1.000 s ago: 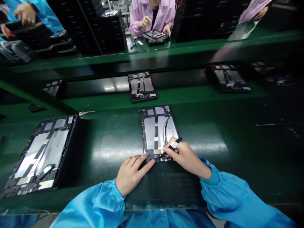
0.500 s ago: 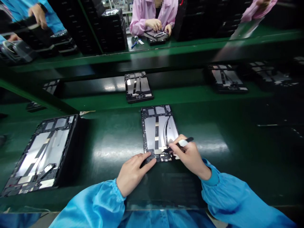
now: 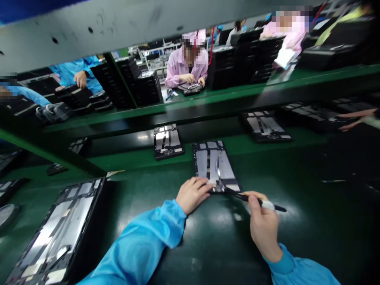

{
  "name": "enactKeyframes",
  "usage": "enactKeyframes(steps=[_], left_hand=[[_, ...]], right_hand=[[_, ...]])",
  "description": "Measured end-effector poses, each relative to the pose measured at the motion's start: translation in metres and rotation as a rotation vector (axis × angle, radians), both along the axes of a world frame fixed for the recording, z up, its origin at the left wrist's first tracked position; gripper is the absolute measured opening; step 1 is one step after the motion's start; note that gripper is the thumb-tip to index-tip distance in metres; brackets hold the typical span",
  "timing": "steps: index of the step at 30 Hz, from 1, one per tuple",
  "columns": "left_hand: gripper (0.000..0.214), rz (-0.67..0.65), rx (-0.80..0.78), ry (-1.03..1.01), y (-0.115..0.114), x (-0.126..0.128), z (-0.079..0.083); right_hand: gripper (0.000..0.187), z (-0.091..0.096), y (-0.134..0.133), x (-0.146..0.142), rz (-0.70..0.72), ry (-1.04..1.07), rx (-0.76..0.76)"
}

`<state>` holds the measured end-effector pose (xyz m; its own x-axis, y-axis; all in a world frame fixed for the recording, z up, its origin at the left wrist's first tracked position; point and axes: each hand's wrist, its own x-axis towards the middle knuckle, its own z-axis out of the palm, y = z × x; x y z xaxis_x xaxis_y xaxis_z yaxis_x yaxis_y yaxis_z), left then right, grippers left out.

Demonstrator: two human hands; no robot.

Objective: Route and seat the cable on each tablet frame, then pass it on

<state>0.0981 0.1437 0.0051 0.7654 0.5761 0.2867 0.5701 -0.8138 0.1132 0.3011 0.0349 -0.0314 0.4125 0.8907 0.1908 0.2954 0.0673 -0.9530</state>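
An opened tablet (image 3: 228, 164) lies on the green bench in front of me, its silver inner plate and dark ribbon cables showing. My left hand (image 3: 192, 194) grips its near left corner, fingers over the edge and thumb along the front. In my right hand (image 3: 264, 221) is a slim black tool, apparently tweezers (image 3: 268, 205), with a white band around it. Its tip points left to the tablet's near right edge; whether it touches is unclear.
At the left, another opened tablet (image 3: 63, 217) sits raised on a dark stack. More opened tablets (image 3: 168, 141) lie along the strip beyond the bench. A slanting green post (image 3: 59, 146) stands at the left. Co-workers sit opposite; another person's hand (image 3: 359, 118) reaches in at the right.
My view has tilted up. The tablet has slid away from me toward the strip, my left hand moving with it. My right hand has drawn back rightward from its inside with the tweezers.
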Motion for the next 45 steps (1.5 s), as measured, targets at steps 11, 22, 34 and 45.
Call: enactKeyframes(steps=[11,22,34,45], left_hand=[[0.033,0.812,-0.133,-0.276,0.182,-0.03,0.034],[0.033,1.247,-0.534,-0.675,0.17,-0.104,0.054],[0.069,0.908,-1.01,-1.005,-0.042,-0.106,0.013],[0.061,0.236,-0.669,-0.462,-0.112,-0.107,-0.014]], right_hand=[[0.03,0.016,0.02,-0.024,0.127,0.054,0.078],[0.046,0.009,0.027,-0.022,0.102,0.195,0.049],[0.042,0.008,0.018,-0.027,0.244,0.23,-0.035],[0.09,0.015,-0.039,0.006,0.528,-0.053,-0.276]])
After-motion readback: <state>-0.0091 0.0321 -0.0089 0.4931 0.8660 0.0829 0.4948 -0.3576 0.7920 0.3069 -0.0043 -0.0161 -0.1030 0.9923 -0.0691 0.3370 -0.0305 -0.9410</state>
